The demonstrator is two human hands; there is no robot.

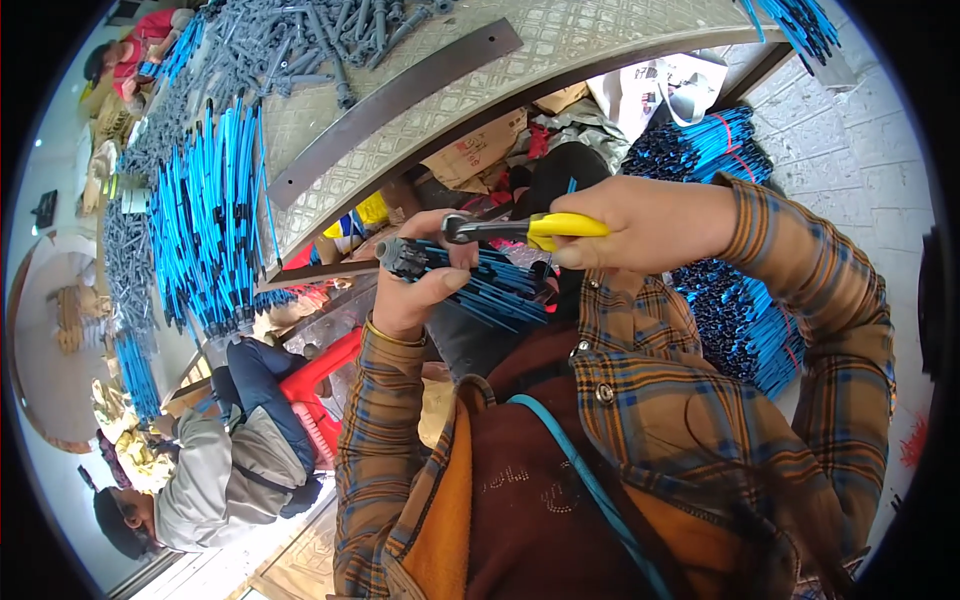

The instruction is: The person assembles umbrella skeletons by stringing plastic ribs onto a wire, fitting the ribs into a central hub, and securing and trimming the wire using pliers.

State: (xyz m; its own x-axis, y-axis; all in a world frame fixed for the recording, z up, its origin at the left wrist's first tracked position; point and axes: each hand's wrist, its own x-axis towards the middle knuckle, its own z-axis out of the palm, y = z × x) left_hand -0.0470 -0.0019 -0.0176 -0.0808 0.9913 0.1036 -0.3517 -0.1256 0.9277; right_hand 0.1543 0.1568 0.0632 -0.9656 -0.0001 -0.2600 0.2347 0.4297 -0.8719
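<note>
Left hand (415,285) grips a blue rod bundle (480,280) lying crosswise, grey ends leftward; right hand (640,225) clasps pliers (520,229).

patterned metal table (560,40), tiled floor (850,130)

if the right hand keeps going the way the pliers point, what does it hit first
The right hand aims the yellow-handled pliers leftward. First in that line is the left hand, at the grey end of its bundle of blue rods. The tip looks to be already at the thumb; depth is unclear.
</note>
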